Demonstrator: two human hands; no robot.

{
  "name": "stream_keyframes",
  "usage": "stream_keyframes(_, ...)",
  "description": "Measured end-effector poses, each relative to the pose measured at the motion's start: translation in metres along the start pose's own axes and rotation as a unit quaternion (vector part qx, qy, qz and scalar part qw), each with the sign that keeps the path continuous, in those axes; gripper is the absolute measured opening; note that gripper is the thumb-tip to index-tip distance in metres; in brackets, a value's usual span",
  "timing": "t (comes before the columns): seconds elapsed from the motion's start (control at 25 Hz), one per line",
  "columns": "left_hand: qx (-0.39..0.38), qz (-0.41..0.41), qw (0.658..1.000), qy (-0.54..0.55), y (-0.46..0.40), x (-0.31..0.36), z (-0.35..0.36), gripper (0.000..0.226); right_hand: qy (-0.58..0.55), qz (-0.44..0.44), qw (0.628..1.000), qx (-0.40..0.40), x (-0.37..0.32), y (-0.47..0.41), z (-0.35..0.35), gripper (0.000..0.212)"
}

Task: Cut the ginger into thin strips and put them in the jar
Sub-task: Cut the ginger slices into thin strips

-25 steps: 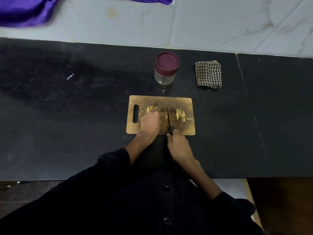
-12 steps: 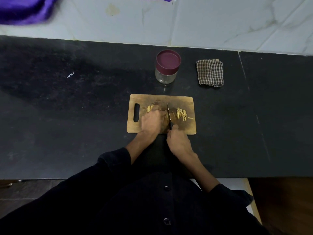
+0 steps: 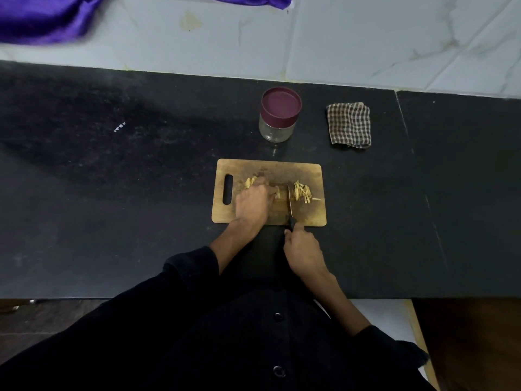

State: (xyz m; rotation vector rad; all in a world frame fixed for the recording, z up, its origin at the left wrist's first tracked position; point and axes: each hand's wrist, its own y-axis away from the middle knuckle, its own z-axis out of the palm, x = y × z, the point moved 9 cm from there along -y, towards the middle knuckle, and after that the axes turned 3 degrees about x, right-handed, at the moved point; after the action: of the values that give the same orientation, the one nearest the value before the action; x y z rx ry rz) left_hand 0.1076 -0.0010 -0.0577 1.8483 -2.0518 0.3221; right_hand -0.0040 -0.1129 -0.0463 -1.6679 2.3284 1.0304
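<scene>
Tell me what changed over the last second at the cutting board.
The right hand slid forward half a second ago, then drew the knife back toward the person, a slicing stroke beside the cut ginger strips. Nothing was taken up or let go. The left hand stays pressed on the uncut ginger; cutting board, lidded jar and checked cloth are unmoved.

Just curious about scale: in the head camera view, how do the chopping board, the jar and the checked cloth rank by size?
1. chopping board, clearly largest.
2. and 3. jar and checked cloth look about alike; no ranking.
</scene>
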Motion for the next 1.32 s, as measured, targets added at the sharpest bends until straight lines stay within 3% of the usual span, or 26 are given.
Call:
stream_keyframes(0.68, -0.007, 0.008, 0.999, 0.037, 0.004, 0.004, -0.005, 0.025, 0.013, -0.044, 0.999, 0.014, -0.024, -0.018, -0.011, 0.024)
stream_keyframes(1.32, -0.010, -0.001, 0.999, 0.033, 0.004, 0.003, -0.008, 0.027, 0.053, -0.029, 0.998, -0.016, -0.008, -0.003, 0.003, 0.025)
